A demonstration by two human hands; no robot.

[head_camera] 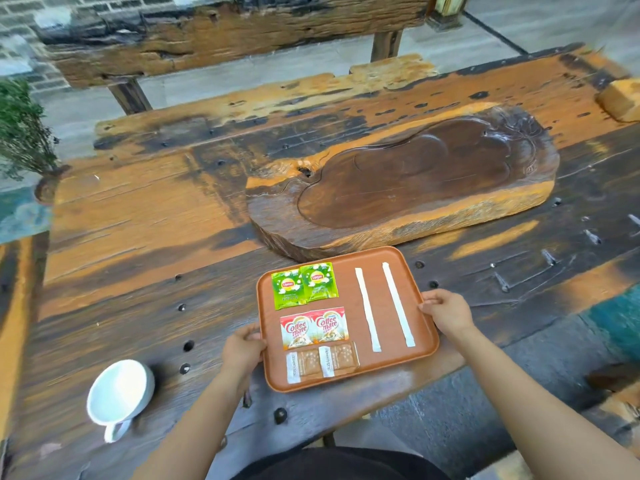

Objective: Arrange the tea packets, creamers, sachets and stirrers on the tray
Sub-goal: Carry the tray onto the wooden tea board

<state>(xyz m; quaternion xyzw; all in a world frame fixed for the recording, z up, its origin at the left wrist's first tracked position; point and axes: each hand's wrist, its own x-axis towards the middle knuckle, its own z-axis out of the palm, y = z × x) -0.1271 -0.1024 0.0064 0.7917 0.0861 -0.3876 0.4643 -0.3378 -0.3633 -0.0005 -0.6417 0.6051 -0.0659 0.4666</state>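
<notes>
An orange-brown tray (pixel 377 370) rests on the wooden table near its front edge. On its left side lie two green tea packets (pixel 304 285) at the far end, two red-and-white creamers (pixel 313 328) below them, and two brown sugar sachets (pixel 322 362) nearest me. Two white wrapped stirrers (pixel 367 309) lie lengthwise side by side on the right half. My left hand (pixel 242 351) grips the tray's left rim. My right hand (pixel 446 311) grips the right rim.
A white cup (pixel 119 393) lies tilted at the front left of the table. A large carved wooden slab (pixel 398 188) sits just behind the tray. A potted plant (pixel 24 140) stands at the far left. A wooden bench is beyond the table.
</notes>
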